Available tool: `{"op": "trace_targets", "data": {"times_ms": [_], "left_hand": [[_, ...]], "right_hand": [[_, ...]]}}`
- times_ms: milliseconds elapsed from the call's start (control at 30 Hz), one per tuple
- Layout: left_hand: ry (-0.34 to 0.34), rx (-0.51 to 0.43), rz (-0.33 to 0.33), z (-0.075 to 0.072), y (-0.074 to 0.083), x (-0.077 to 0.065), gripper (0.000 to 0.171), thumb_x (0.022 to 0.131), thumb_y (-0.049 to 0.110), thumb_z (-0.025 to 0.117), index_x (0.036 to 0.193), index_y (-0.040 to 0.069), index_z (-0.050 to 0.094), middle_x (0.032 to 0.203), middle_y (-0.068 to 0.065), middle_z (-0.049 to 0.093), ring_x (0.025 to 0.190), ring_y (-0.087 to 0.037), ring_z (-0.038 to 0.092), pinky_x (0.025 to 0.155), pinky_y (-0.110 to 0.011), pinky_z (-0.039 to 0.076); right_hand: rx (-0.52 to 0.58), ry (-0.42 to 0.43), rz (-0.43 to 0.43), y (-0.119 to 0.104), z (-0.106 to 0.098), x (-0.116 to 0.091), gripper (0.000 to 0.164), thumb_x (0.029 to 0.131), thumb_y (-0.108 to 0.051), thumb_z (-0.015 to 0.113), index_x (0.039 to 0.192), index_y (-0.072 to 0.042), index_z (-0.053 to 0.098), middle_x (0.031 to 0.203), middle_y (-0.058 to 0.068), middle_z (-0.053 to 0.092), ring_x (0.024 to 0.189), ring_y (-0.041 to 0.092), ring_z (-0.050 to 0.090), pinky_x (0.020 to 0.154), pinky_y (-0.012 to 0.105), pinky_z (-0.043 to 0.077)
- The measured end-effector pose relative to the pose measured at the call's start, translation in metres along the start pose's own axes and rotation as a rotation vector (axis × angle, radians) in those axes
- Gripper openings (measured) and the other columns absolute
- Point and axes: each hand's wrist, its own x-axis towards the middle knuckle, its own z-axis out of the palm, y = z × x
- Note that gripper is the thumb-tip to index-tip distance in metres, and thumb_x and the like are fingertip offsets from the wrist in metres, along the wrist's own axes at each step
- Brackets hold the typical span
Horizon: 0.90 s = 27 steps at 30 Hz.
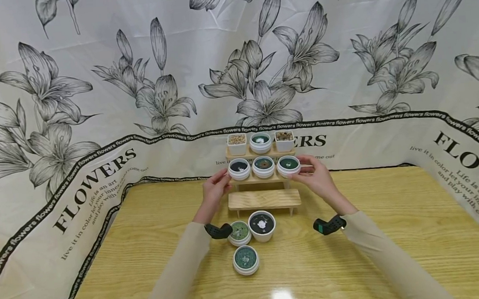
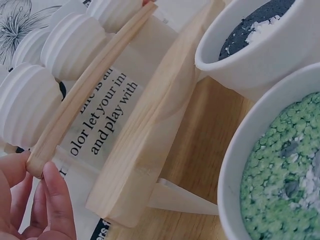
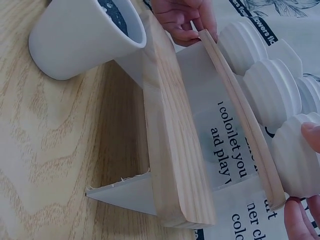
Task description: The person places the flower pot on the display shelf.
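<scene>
A three-step wooden display stand (image 1: 264, 199) stands near the back of the table, with small white pots on its upper two steps. My left hand (image 1: 216, 187) pinches the left end of the middle step (image 2: 95, 82) between thumb and fingers. At that step's other end, my right hand (image 1: 319, 180) holds the rightmost white pot (image 1: 288, 166), thumb on its side and fingers low by the board's end. A dark-filled pot (image 1: 238, 169) and a brown-green-filled pot (image 1: 263, 166) share the step. The lowest step (image 3: 172, 125) is bare.
In front of the stand are a white cup with dark filling (image 1: 262, 225), a green-filled pot (image 1: 239, 233) and a teal-filled pot (image 1: 246, 260). The top step bears two square pots (image 1: 236, 144) and a round pot (image 1: 260, 142). Flower-printed cloth (image 1: 172, 159) hangs behind.
</scene>
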Motion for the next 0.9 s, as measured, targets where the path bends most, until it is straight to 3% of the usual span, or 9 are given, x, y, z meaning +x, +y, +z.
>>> {"op": "trace_targets", "data": {"times_ms": [267,667,900], "left_hand": [[0.005,0.022,-0.004,-0.0009,0.0013,0.0012,0.033,0.091,0.004,0.063,0.124,0.0,0.063,0.091,-0.002,0.065,0.069,-0.007,0.062,0.067,-0.021,0.058],[-0.006,0.054,-0.018,-0.0008,0.0035,-0.001,0.034,0.09,0.004,0.064,0.124,0.0,0.063,0.091,-0.002,0.065,0.062,-0.004,0.06,0.075,-0.028,0.06],[-0.025,0.091,-0.019,-0.0022,0.0057,-0.0001,0.035,0.091,0.005,0.063,0.126,0.001,0.062,0.094,-0.004,0.065,0.063,-0.004,0.06,0.07,-0.023,0.059]], "right_hand": [[-0.004,0.002,-0.008,0.0014,0.0016,0.0009,0.066,0.083,-0.017,0.076,0.138,-0.002,0.044,0.131,0.023,0.052,0.108,0.035,0.056,0.073,0.01,0.049],[-0.007,0.014,-0.007,0.002,0.0019,-0.0014,0.066,0.083,-0.017,0.076,0.139,-0.002,0.044,0.131,0.023,0.051,0.107,0.036,0.056,0.072,0.009,0.048],[0.006,0.014,-0.012,0.0014,0.0021,-0.0022,0.065,0.084,-0.016,0.076,0.138,-0.002,0.044,0.131,0.023,0.051,0.108,0.036,0.055,0.072,0.009,0.049]]}}
